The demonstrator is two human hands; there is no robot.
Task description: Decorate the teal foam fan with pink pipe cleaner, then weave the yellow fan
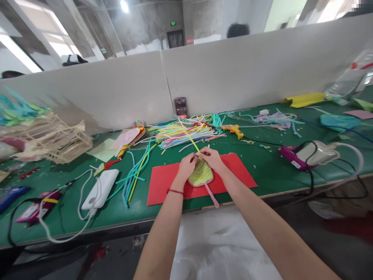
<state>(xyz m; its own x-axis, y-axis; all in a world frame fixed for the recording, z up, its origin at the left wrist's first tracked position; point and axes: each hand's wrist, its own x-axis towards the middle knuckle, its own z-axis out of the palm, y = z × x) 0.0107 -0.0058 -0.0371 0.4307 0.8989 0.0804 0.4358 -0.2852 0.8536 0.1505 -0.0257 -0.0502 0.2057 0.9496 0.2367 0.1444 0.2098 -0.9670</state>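
Note:
A small fan-shaped piece [201, 174] with rows of yellow-green strip, a pink rim and a pink handle lies over a red sheet [164, 182]. Its handle points towards me, past the sheet's near edge. My left hand [187, 165] is closed at the piece's far left edge, fingers pinched. From the right, my right hand [211, 158] pinches a yellow pipe cleaner [192, 140] at the same edge. The loose end of that pipe cleaner sticks up and away towards the pile behind. Both sets of fingertips nearly meet, and they hide where the strip joins the piece.
Behind the sheet lies a pile of coloured pipe cleaners [177, 136], with an orange glue gun [234, 130] to its right. More pipe cleaners [135, 175] and a white power bank [100, 189] are leftward. A pale partition [122, 93] borders the green table's back.

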